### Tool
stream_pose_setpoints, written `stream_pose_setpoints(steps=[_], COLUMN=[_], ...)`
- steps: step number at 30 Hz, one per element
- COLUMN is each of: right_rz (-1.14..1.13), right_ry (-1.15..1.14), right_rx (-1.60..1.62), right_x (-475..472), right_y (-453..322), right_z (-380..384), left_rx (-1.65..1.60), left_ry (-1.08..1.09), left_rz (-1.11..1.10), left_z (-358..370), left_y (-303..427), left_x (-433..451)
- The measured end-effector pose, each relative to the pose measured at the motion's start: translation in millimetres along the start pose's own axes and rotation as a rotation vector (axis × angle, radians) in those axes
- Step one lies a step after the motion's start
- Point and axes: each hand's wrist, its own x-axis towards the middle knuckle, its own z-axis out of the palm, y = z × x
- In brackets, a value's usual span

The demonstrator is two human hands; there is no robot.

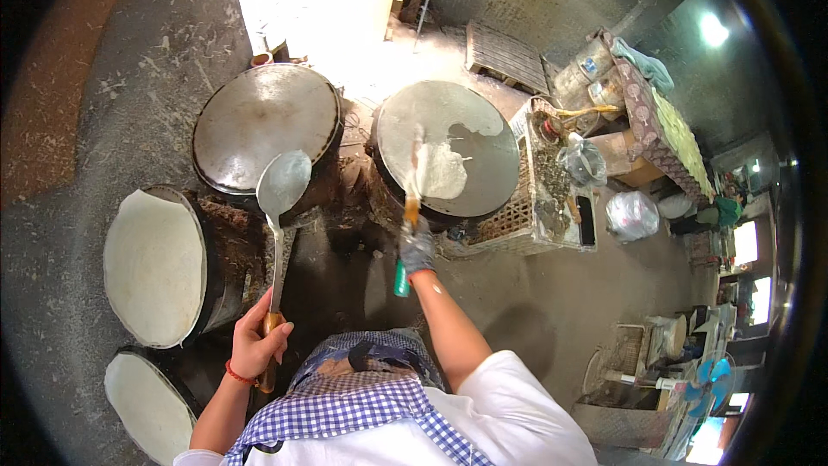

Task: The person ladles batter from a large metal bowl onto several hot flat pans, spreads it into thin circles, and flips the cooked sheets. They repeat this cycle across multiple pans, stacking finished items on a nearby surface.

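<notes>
My left hand (255, 340) grips the wooden handle of a metal ladle (284, 182). Its batter-coated bowl hangs in front of the near edge of a bare round griddle (259, 120). In a grey glove, my right hand (417, 249) holds a spreading tool (412, 212) with a wooden part; a green handle end (402, 279) shows below the glove. The tool's far end is blurred over white batter (445, 171) on the right round griddle (488, 178). A thin film of batter covers part of that plate. Thin pale sheets lie on the left griddle (155, 265) and lower-left griddle (147, 404).
Right of the griddles stands a plastic crate (504, 223) with a phone (587, 221) and a bag-lined container (582, 162) on top. Beyond are a clear plastic bag (632, 215), a cloth-covered table (653, 116), a wooden pallet (506, 55) and a blue-bladed fan (708, 378).
</notes>
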Motion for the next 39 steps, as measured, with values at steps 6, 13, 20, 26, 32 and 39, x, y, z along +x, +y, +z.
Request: stream_pose_setpoints(steps=[6,13,20,26,32,39], right_rz=[0.339,-0.024,0.072,-0.302,-0.364,-0.408], right_ry=[-0.094,-0.152,-0.127,-0.414,-0.361,-0.501], right_rx=[0.704,-0.161,0.04,-0.118,-0.123,-0.215], right_x=[-16.5,-18.4,11.6,27.5,101.2,62.7], right_y=[26.8,24.6,68.6,83.9,148.4,143.5], right_z=[-71.2,-88.0,-163.1,-195.4,-282.1,-243.5], left_rx=[-0.016,0.096,0.013,0.03,0.049,0.026], left_ry=[-0.032,0.024,0.048,0.144,0.16,0.178], left_rz=[-0.034,-0.069,-0.028,-0.01,-0.03,-0.043], left_z=[17.9,60.5,154.5,229.6,284.8,292.5], left_y=[-3.6,3.4,10.4,12.0,10.5,12.3], left_x=[16.6,26.0,47.2,47.0,52.4,63.1])
